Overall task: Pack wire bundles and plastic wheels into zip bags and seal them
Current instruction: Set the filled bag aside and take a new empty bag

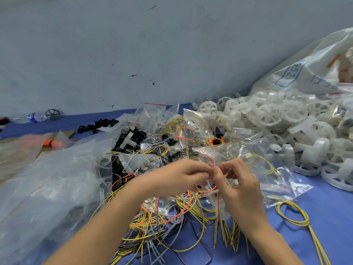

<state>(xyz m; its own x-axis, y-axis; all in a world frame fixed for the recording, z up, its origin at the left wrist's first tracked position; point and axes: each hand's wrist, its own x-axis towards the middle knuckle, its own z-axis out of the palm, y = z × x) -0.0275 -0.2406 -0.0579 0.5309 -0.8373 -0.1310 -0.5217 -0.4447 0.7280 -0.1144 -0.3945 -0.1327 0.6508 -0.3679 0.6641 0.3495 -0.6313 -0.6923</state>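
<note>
My left hand (183, 175) and my right hand (236, 180) meet at the centre, fingertips together, pinching the red-striped mouth of a small clear zip bag (221, 205) that hangs down between them. Wires show through the bag, blurred. Under my hands spreads a tangle of yellow, grey and orange wire bundles (172, 222). A heap of translucent white plastic wheels (277, 119) fills the right side. Several filled zip bags (191, 129) with wires and wheels lie behind my hands.
A large clear plastic bag (51, 186) covers the left of the blue table (328, 211). A big white sack (309, 69) leans at the far right. Black small parts (99, 125) and a water bottle (36, 117) lie at the back left. A yellow wire loop (294, 213) lies at right.
</note>
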